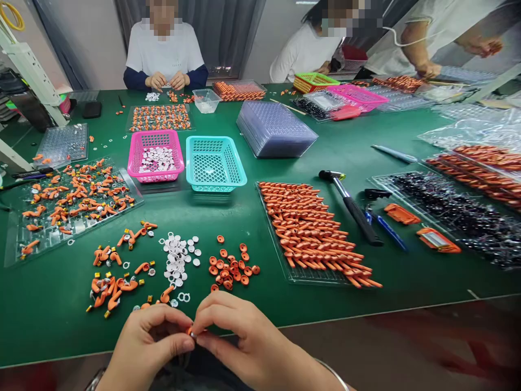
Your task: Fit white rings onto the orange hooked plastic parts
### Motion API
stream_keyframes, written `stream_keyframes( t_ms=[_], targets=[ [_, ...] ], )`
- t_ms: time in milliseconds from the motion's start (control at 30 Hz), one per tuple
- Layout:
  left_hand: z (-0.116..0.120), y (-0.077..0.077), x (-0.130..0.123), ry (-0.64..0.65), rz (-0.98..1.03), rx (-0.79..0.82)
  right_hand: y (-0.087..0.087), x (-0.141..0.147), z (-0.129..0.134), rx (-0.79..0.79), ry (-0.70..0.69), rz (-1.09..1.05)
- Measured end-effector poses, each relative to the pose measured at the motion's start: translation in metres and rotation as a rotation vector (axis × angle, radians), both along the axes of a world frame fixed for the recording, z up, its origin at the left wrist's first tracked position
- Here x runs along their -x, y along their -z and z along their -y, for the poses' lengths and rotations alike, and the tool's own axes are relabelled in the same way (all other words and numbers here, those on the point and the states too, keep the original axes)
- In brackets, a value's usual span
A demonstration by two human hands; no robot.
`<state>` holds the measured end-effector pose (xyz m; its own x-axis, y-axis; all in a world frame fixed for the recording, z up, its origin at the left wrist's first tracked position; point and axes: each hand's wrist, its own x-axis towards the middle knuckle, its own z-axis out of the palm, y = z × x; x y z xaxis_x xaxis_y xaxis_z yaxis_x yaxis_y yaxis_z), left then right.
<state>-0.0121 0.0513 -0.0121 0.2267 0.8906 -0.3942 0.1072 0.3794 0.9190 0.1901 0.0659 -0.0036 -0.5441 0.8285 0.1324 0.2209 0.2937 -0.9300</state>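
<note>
At the table's front edge, my left hand (151, 339) and my right hand (240, 332) meet, fingertips pinched together on a small orange earbud part (190, 330). Most of that part is hidden by the fingers. Just beyond my hands lie a pile of orange earbud caps (232, 269) and a pile of small white discs (177, 259). Orange earbud shells with stems (116, 288), some with yellow and silver bits attached, are scattered past my left hand.
A clear tray of orange earbud pieces (77, 198) lies left; a tray of orange stems (309, 233) lies right. Pink (155, 176) and turquoise (215, 187) baskets, stacked plastic trays (277, 130), a hammer (354, 209) and a blue pen (391, 233) are beyond. Other people work opposite.
</note>
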Motion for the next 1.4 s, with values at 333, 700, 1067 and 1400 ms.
stream_keyframes(
  t_ms=[333,700,1067,1400],
  targets=[
    [-0.004,0.008,0.001,-0.005,0.162,0.178,0.013,-0.001,0.001,-0.323,0.051,-0.027],
    [0.002,0.012,0.002,-0.034,0.24,0.199,0.002,0.0,0.01,-0.682,0.035,0.161],
    [0.002,0.009,0.002,-0.077,0.213,0.093,0.014,0.001,0.014,-0.285,0.088,-0.059],
    [0.001,-0.008,-0.005,0.051,-0.189,-0.311,0.009,0.0,0.006,0.064,0.065,-0.061]
  ],
)
